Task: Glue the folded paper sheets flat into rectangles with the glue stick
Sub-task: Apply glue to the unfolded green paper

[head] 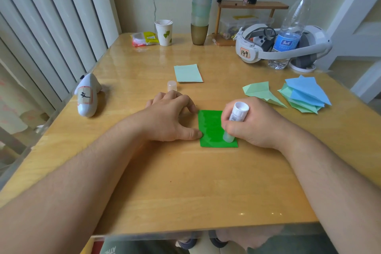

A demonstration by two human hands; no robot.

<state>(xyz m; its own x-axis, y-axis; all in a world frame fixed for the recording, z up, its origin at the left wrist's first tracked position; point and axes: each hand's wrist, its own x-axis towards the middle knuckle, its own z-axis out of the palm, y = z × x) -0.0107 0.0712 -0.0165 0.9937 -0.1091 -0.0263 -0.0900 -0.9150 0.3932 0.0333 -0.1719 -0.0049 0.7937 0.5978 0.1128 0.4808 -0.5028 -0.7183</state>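
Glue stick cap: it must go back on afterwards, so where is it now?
In the head view the cap stands on the table just beyond the left hand, near the pale green rectangle.

- Bare wooden table [185,187] lies open in front of the green sheet [212,128].
- Glue cap [172,86] and pale rectangle [188,73] stand just beyond it.
- Folded paper planes [296,95] crowd the right side.
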